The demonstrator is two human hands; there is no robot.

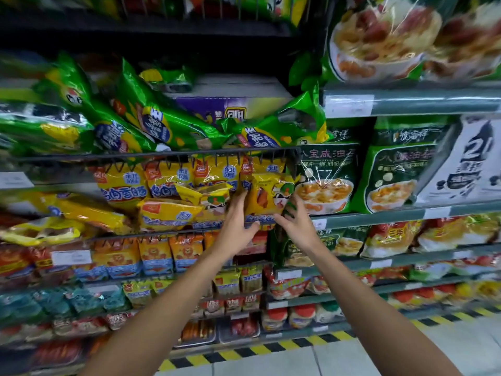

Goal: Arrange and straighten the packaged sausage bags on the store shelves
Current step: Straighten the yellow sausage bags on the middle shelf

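Both arms reached fwd to the wire-fronted shelf. Left hand (236,223) had fingers straight and spread, fingertips up against the left edge of an upright yellow plastic sausage bag with a cartoon print (267,195), thumb out toward the bag's bottom edge. Right hand (294,222) sat just right of the same bag, fingers loosely spread and lightly bent, tips at its lower right corner; whether they actually gripped it couldn't be told. So the bag stood between the 2 hands, above the palms, at the right end of its row.

Left of the left hand: more yellow sausage bags (169,213), some lying flat, some tipped over, w/ upright ones behind. Above both hands: a black wire shelf rail (162,155) and glossy green sausage bags (160,123) slumped at angles on the shelf over it. Right of the right hand: dark green soup-mix bags w/ a bowl picture (326,177) on a grey metal shelf (406,213).
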